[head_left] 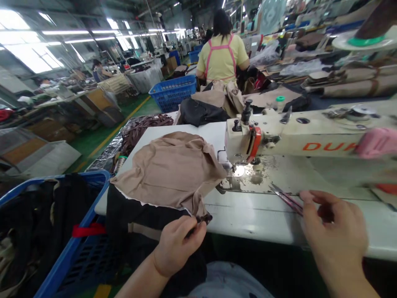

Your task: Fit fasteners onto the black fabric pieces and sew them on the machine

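Left hand (pixel 176 248) pinched the cloth (pixel 170 171) corner at lower centre, keeping it draped on the bench (pixel 248 215); right hand (pixel 336 236) gripped snips (pixel 287 198).

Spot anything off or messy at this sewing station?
Nothing damaged or spilled. The tan fabric lies bunched on the table, its dark lining hanging over the front edge by the blue basket. The left hand pinches its corner; the right hand holds snips near the sewing machine.

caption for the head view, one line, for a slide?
Left hand pinches a tan fabric piece at its edge; right hand holds snips beside the sewing machine.
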Tool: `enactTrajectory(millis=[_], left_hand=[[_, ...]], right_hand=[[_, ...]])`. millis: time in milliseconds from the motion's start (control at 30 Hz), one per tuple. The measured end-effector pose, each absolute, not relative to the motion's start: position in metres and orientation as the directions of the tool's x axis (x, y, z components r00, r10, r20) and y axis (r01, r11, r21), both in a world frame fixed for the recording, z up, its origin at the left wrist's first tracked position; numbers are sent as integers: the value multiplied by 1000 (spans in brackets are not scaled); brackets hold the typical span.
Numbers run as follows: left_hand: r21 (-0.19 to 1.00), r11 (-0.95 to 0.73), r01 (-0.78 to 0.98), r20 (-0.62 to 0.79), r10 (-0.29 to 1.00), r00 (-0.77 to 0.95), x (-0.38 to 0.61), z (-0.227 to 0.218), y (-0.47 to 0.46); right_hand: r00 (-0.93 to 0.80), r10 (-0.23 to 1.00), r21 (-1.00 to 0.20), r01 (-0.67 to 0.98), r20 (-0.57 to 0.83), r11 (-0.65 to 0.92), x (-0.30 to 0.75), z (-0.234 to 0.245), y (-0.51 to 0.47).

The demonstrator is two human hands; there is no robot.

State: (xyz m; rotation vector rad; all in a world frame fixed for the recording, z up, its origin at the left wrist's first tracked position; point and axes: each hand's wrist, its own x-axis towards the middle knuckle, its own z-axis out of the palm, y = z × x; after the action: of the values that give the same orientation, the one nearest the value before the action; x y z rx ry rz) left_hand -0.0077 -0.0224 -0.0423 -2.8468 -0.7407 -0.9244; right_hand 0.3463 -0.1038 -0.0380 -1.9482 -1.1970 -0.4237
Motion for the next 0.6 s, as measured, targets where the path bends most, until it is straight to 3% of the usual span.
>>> enactTrajectory(millis=[100, 233, 400, 600], left_hand=[[79, -888, 454, 557, 417, 718, -8, -41, -23], [115, -905, 410, 562, 400, 724, -9, -38, -23], [91, -895, 436, 554, 410, 725, -7, -31, -26], [48, -887, 460, 525, 414, 744, -7, -33, -24]], right_hand=[[335, 662, -475, 879, 670, 36, 305, -32, -100], [75, 831, -609, 717, 552, 340, 254, -31, -91], [-63, 886, -740, 525, 459, 420, 220, -29, -79], [-92, 916, -758, 533, 390, 376, 214, -24, -69]])
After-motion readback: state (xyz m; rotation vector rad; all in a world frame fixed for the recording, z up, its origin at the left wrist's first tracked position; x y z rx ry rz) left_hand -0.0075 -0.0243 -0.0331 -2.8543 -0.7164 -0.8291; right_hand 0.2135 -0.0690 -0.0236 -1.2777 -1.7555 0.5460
